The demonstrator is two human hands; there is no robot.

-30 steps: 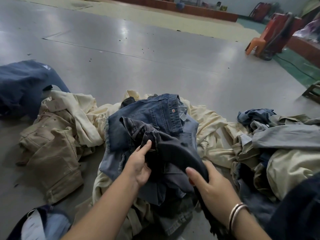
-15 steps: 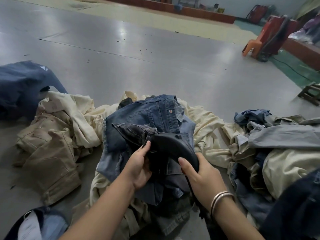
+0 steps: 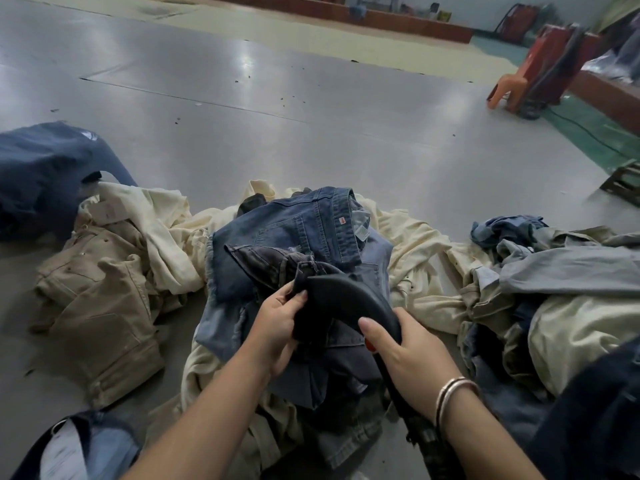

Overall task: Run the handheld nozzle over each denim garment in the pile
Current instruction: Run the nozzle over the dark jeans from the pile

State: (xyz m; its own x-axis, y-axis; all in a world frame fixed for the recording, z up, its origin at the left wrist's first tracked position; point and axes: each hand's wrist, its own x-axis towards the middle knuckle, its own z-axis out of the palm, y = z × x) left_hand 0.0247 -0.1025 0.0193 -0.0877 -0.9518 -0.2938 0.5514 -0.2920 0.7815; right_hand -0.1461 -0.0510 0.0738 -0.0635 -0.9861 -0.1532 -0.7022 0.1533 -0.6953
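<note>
While R hand point(image 3: 412, 355) grips nozzle point(image 3: 349, 299), L hand point(image 3: 277, 327) holds dark denim point(image 3: 273, 258).
Both hands' fingers curled tight; jeans pile point(image 3: 301, 230) on floor point(image 3: 242, 116).

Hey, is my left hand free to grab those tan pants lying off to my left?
Probably not right away. The left hand is pinching dark denim beside the nozzle. Nothing lies between it and the tan pants, so letting go should clear the way.

A garment workshop or factory hall: a wide, bare grey floor point(image 3: 311, 109) stretches far back, with heaps of denim and cream clothes point(image 3: 304, 244) dumped near. At the far right stand an orange plastic chair point(image 3: 509, 88) and a red machine point(image 3: 554, 60).
</note>
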